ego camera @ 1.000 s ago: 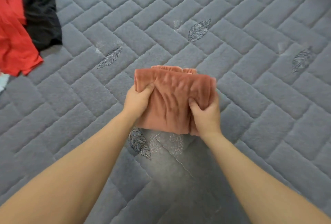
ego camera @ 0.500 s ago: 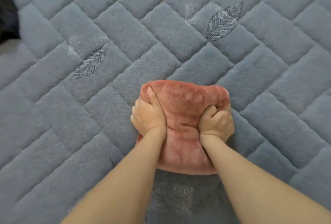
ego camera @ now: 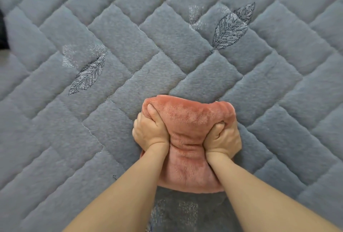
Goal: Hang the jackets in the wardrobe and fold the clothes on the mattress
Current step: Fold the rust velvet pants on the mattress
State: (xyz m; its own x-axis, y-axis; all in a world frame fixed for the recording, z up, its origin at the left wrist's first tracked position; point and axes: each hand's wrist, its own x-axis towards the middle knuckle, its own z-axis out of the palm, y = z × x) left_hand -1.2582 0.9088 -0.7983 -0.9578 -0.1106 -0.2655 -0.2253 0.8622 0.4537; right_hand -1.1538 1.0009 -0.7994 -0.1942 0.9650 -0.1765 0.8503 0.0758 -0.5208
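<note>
A folded rust-pink fleece garment point(ego camera: 187, 118) lies on the grey quilted mattress point(ego camera: 130, 50), just below the middle of the view. My left hand point(ego camera: 151, 129) grips its left side, thumb on top of the far fold. On its right side my right hand point(ego camera: 222, 137) grips it with the fingers curled under the fabric. The cloth bunches into creases between my two hands. Its near edge rests on the mattress between my forearms.
The mattress cover has stitched leaf patterns, one point(ego camera: 89, 75) to the left and one point(ego camera: 232, 27) at the upper right. A sliver of black cloth point(ego camera: 2, 33) shows at the far left edge.
One second ago I held the garment flat and spread; I have since squeezed it into a tighter bundle low on the mattress. The red and black clothes at the left have left the view.
</note>
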